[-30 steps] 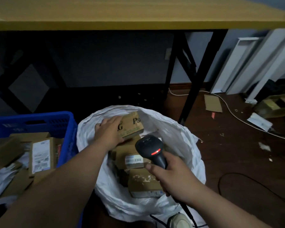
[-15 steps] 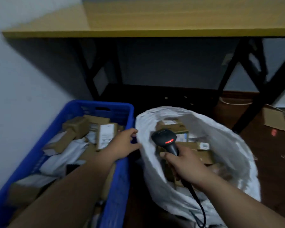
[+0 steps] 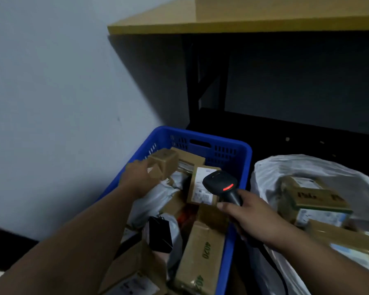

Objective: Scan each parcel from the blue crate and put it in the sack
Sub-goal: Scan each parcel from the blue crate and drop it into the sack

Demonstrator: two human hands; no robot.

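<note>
Head view: my left hand closes on a small brown parcel at the far end of the blue crate, though blur hides my fingertips. My right hand grips the scanner over the crate, beside the white sack.

The blue crate is seen to be moulded plastic, perforated, with a slight sheen. Its parcels are matt brown cardboard and smooth grey plastic film. The scanner is matt black plastic. The white sack is crinkled woven plastic.
</note>
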